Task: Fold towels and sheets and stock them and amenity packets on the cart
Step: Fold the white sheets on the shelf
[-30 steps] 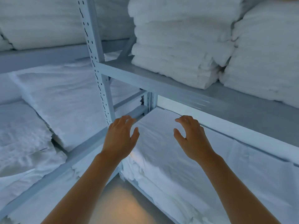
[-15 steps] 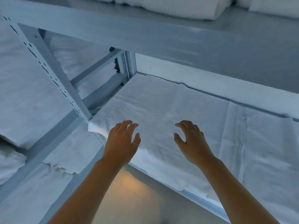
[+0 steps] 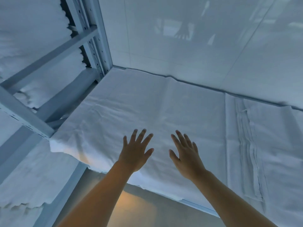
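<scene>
hands: left hand (image 3: 135, 153) and right hand (image 3: 186, 155) spread flat, empty, side by side | over wide white folded sheet stack (image 3: 147, 112) | guessing to lift it off the shelf

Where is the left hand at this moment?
In the head view, the left hand is low and centre, fingers spread over the front edge of the folded white sheet stack, just left of the right hand.

1. The folded sheets (image 3: 155, 112) are plain white, tinted blue in the light.
2. The shelf upright (image 3: 96, 38) is pale grey-blue metal, dotted with dark holes.
3. The floor (image 3: 136, 208) is grey with an orange glow.
</scene>
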